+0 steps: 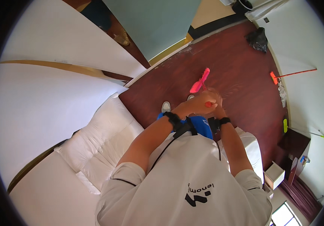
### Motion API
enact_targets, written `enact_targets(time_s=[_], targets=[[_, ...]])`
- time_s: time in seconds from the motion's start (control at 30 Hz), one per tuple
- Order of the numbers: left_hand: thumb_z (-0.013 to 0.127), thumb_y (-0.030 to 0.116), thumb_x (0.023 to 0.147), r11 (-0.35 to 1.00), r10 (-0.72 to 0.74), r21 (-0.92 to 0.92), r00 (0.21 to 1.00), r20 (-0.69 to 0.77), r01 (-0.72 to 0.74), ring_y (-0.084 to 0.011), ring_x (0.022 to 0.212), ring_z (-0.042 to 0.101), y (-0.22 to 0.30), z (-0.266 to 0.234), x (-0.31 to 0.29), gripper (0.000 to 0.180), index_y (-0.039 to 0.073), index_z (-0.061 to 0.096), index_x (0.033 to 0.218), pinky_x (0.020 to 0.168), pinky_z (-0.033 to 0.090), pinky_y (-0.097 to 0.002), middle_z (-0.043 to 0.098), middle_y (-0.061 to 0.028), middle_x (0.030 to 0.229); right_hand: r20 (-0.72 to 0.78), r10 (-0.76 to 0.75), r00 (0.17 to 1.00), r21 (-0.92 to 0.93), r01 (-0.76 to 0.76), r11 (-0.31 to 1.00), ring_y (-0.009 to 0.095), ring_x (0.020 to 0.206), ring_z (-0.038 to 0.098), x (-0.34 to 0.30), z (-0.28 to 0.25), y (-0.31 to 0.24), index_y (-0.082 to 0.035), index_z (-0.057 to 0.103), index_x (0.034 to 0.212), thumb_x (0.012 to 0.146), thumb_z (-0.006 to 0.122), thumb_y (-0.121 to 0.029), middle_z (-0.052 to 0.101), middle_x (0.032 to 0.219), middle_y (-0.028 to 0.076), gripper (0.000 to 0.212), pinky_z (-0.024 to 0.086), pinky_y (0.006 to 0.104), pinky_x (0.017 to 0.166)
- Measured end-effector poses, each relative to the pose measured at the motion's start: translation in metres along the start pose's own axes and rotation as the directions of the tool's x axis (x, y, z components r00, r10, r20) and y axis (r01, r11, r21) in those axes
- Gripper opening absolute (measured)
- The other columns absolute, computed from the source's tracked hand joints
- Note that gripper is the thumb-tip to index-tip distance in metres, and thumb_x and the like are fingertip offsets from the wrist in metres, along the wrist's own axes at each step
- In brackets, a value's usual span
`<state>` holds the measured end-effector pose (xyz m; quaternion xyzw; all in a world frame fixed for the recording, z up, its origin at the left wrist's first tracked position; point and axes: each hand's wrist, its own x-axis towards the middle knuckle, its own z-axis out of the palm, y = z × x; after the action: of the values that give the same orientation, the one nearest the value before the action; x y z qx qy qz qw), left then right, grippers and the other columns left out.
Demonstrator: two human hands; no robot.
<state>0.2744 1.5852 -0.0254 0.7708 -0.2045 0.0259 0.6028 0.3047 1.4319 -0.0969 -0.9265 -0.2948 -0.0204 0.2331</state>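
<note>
Both of my hands are closed, one against the other, in front of my body around the handle of a pink broom (200, 81). My left hand (203, 104) wraps the top of the handle, and the handle's red end pokes out of the fist. My right hand (219, 102) sits just beside and below it, partly hidden by the left. The bright pink bristle head is down at the dark red floor (231, 64), a little ahead of my shoes (165, 106). Most of the handle between hands and head is hidden.
White bedding (105, 139) lies to the left, beside pale door panels (68, 34). Along the right wall are a black plastic bag (258, 39), an orange-headed broom (274, 77) and a lime-green-headed tool (285, 125). A small white cabinet (274, 175) stands lower right.
</note>
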Motion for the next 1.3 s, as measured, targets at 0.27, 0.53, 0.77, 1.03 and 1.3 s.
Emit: enact_targets(time_s=[0.27, 0.53, 0.77, 1.03, 1.3], targets=[[0.062, 0.009, 0.079, 0.995, -0.019, -0.098, 0.999, -0.035, 0.016, -0.0343, 0.054, 0.046, 0.018, -0.055, -0.042, 0.022, 0.001, 0.050, 0.063, 0.052, 0.039, -0.0384, 0.050, -0.0181, 0.061, 0.110, 0.073, 0.991, 0.363, -0.108, 0.925, 0.028, 0.086, 0.061, 0.033, 0.024, -0.065, -0.013, 0.064, 0.081, 0.070, 0.061, -0.019, 0.064, 0.085, 0.008, 0.013, 0.048, 0.0374, 0.072], [0.060, 0.020, 0.079, 0.938, 0.011, 0.344, 0.996, 0.088, -0.041, -0.0335, 0.052, 0.053, 0.037, -0.031, -0.026, 0.026, 0.001, 0.058, 0.061, 0.055, 0.044, -0.0394, 0.055, -0.0164, 0.056, 0.343, -0.258, 0.903, 0.758, -0.104, 0.644, 0.030, 0.078, 0.063, 0.028, -0.003, -0.083, -0.009, 0.063, 0.080, 0.070, 0.061, -0.017, 0.065, 0.083, 0.011, 0.013, 0.048, 0.0398, 0.066], [0.062, 0.015, 0.078, 0.966, -0.199, 0.196, 0.966, 0.165, 0.166, -0.0311, 0.050, 0.051, 0.023, -0.010, -0.016, 0.024, 0.002, 0.054, 0.060, 0.053, 0.042, -0.0389, 0.053, -0.0154, 0.056, 0.333, -0.345, 0.878, 0.672, 0.035, 0.739, 0.031, 0.077, 0.063, 0.013, 0.012, -0.032, -0.009, 0.063, 0.081, 0.070, 0.062, -0.017, 0.066, 0.084, 0.012, 0.014, 0.049, 0.0403, 0.065], [0.058, 0.003, 0.081, 0.993, -0.099, -0.036, 0.954, 0.281, 0.114, -0.0242, 0.050, 0.042, 0.006, 0.060, 0.106, 0.020, 0.001, 0.045, 0.066, 0.050, 0.035, -0.0335, 0.041, -0.0126, 0.057, 0.210, -0.003, 0.978, 0.420, -0.087, 0.903, 0.030, 0.080, 0.062, 0.018, -0.037, 0.128, -0.010, 0.066, 0.086, 0.070, 0.063, -0.016, 0.066, 0.084, 0.010, 0.017, 0.048, 0.0402, 0.070], [0.057, -0.001, 0.079, 0.996, 0.040, -0.082, 0.957, 0.287, -0.017, -0.0264, 0.047, 0.038, 0.027, 0.127, 0.221, 0.023, -0.001, 0.041, 0.062, 0.047, 0.033, -0.0333, 0.038, -0.0138, 0.055, -0.035, 0.091, 0.995, 0.575, -0.055, 0.816, 0.030, 0.075, 0.062, 0.040, -0.107, 0.211, -0.009, 0.064, 0.081, 0.070, 0.062, -0.011, 0.066, 0.079, 0.009, 0.011, 0.048, 0.0401, 0.066]])
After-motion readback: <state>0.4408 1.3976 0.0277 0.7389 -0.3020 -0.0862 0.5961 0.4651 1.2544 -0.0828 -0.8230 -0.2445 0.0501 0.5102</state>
